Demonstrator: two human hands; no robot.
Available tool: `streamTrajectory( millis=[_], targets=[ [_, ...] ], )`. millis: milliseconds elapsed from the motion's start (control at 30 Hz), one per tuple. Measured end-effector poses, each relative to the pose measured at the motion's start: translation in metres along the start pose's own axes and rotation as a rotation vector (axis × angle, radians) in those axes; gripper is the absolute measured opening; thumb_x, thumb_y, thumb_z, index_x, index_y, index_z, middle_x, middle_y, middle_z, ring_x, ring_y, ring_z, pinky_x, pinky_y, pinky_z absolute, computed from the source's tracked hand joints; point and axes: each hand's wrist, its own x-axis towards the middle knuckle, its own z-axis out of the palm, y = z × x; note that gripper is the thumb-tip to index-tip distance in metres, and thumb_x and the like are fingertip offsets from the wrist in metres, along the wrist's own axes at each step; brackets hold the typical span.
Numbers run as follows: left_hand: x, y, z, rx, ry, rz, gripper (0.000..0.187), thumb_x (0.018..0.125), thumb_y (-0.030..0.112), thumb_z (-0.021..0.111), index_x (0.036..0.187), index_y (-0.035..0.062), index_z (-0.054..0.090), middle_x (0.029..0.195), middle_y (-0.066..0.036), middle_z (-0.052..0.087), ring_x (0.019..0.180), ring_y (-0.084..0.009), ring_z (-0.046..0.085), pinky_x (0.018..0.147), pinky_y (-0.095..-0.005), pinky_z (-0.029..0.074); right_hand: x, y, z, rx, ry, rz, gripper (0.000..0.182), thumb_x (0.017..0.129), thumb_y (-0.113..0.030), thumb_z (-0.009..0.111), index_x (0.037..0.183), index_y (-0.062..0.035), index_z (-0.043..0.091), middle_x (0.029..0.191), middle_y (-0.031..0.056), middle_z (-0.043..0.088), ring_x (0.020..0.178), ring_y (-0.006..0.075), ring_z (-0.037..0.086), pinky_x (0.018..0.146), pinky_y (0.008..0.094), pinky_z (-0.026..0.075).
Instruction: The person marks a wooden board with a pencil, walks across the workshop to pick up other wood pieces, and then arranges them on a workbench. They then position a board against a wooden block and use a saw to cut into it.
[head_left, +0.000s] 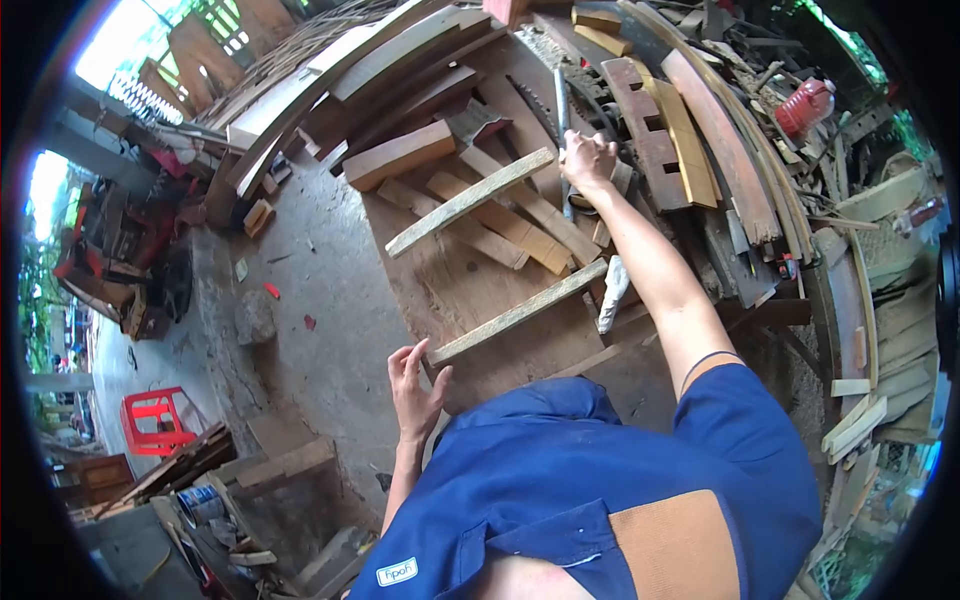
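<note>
Blue shirt (640,460); clamping right hand (588,160) on grey rod (561,95), splaying left hand (415,387) beside pale wooden strip (515,312); likely positioning; next, steadiness.

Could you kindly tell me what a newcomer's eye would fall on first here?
Probably the two long, pale wooden strips lying across the centre, with the person's open left hand by the nearer one's end. Then the bright red plastic stool at the lower left, and the red plastic container at the upper right.
</note>
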Motion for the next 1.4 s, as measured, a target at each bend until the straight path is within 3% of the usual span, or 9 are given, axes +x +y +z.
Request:
streamTrajectory(
  millis=[133,267,333,400,467,667,1133,1300,1400],
  targets=[
    [0.002,0.001,-0.003,0.063,0.006,0.038,0.058,0.078,0.019,0.078,0.131,0.0156,0.055,0.12,-0.012,0.048,0.11,-0.0297,0.052,0.095,-0.0396,0.045,-0.007,-0.014,0.0,0.345,0.4,-0.436,0.021,0.081,-0.014,0.06,0.102,-0.0148,0.065,0.095,0.0068,0.069,0.099,0.0258,0.063,0.087,0.0415,0.045],
    [0.004,0.002,-0.007,0.088,0.036,0.088,0.057,0.077,0.018,0.078,0.13,0.0139,0.056,0.119,-0.011,0.049,0.109,-0.0287,0.052,0.094,-0.0392,0.045,-0.041,-0.035,-0.018,0.451,0.049,-0.536,0.01,0.087,-0.017,0.059,0.094,-0.0127,0.062,0.087,0.0095,0.068,0.092,0.0296,0.064,0.07,0.0435,0.052],
    [0.002,0.003,-0.009,0.09,0.059,0.062,0.055,0.078,0.017,0.077,0.129,0.0132,0.056,0.118,-0.011,0.049,0.108,-0.0281,0.053,0.094,-0.0391,0.045,-0.078,-0.032,-0.017,0.511,0.29,-0.689,0.012,0.084,-0.019,0.065,0.092,-0.0121,0.061,0.085,0.011,0.066,0.09,0.0309,0.064,0.065,0.044,0.054],
    [-0.002,0.0,-0.011,0.114,0.09,0.055,0.052,0.079,0.011,0.075,0.128,0.0135,0.057,0.118,-0.011,0.05,0.108,-0.0275,0.053,0.09,-0.0382,0.048,-0.107,-0.03,-0.021,0.37,-0.078,-0.689,0.048,0.077,-0.02,0.076,0.12,-0.0082,0.058,0.111,0.0157,0.062,0.091,0.032,0.062,0.079,0.042,0.053],
    [-0.006,-0.006,-0.008,0.092,0.107,0.019,0.052,0.079,0.01,0.074,0.128,0.0131,0.057,0.118,-0.011,0.05,0.108,-0.0272,0.054,0.088,-0.0375,0.048,-0.127,-0.03,-0.027,0.257,-0.062,-0.681,0.061,0.077,-0.022,0.075,0.13,-0.0024,0.053,0.114,0.015,0.062,0.102,0.0304,0.06,0.089,0.0404,0.05],
    [0.0,0.007,-0.009,0.024,0.074,-0.009,0.048,0.08,0.011,0.073,0.126,0.0127,0.058,0.117,-0.011,0.05,0.106,-0.027,0.055,0.089,-0.0366,0.049,-0.135,-0.028,-0.03,0.154,-0.079,-0.727,0.061,0.077,-0.01,0.064,0.134,0.0042,0.047,0.124,0.0168,0.06,0.116,0.0299,0.054,0.098,0.0406,0.045],
    [0.002,0.002,-0.007,0.11,-0.002,0.076,0.034,0.082,0.009,0.069,0.115,0.0118,0.063,0.105,-0.009,0.057,0.101,-0.0284,0.055,0.089,-0.0383,0.048,-0.12,-0.043,-0.05,0.207,-0.164,-0.438,0.059,0.07,-0.029,0.072,0.122,-0.0054,0.057,0.103,0.0171,0.063,0.098,0.0341,0.062,0.085,0.0443,0.051],
    [0.003,0.003,-0.009,0.12,-0.037,0.084,0.034,0.082,0.01,0.069,0.115,0.0102,0.062,0.106,-0.01,0.056,0.101,-0.029,0.054,0.089,-0.0383,0.048,-0.099,-0.011,-0.1,0.824,-0.528,-0.135,0.055,0.077,-0.018,0.069,0.125,0.0041,0.056,0.088,0.0066,0.061,0.075,0.012,0.059,0.067,0.0272,0.051],
    [0.001,0.004,-0.005,0.11,-0.047,0.071,0.036,0.081,0.01,0.07,0.117,0.01,0.062,0.108,-0.011,0.055,0.101,-0.0293,0.054,0.089,-0.0384,0.047,-0.134,0.029,-0.111,1.042,-0.679,-0.078,0.055,0.079,-0.015,0.07,0.128,0.004,0.054,0.094,0.0043,0.058,0.076,0.0098,0.058,0.064,0.0253,0.051]
  ],
)
